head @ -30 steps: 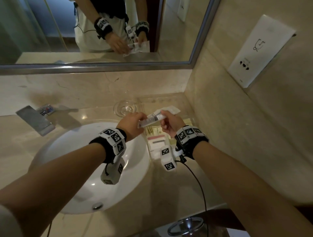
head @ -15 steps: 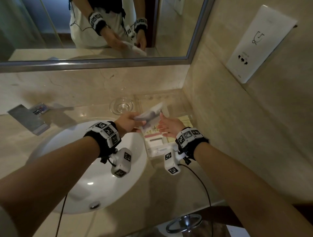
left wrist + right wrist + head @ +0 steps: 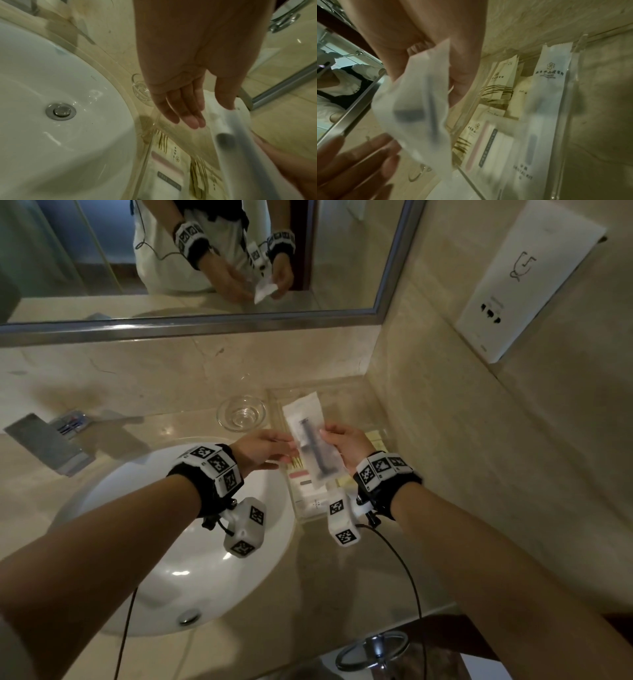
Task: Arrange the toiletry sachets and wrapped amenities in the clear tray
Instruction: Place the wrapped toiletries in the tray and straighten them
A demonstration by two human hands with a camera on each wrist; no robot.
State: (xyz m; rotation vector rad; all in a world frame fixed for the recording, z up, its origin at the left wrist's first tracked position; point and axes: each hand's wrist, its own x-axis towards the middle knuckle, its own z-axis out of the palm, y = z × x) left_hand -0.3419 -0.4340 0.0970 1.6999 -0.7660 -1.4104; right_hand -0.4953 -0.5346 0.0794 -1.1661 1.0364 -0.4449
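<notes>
A white translucent packet with a dark long-handled item inside hangs flat above the clear tray. My right hand grips the packet's right edge, which shows blurred in the right wrist view. To the packet's left, my left hand has its fingers straight, and only the thumb tip meets the packet. Inside the tray lie gold-striped sachets, a pink-striped packet and a long white dental kit packet.
The tray sits in the counter's corner against the marble side wall. A small glass dish stands just left of it. The white basin and the faucet fill the left. A mirror runs behind.
The packet passed from my left hand's grip into my right hand and turned lengthwise over the tray. My left fingers have straightened out beside it.
</notes>
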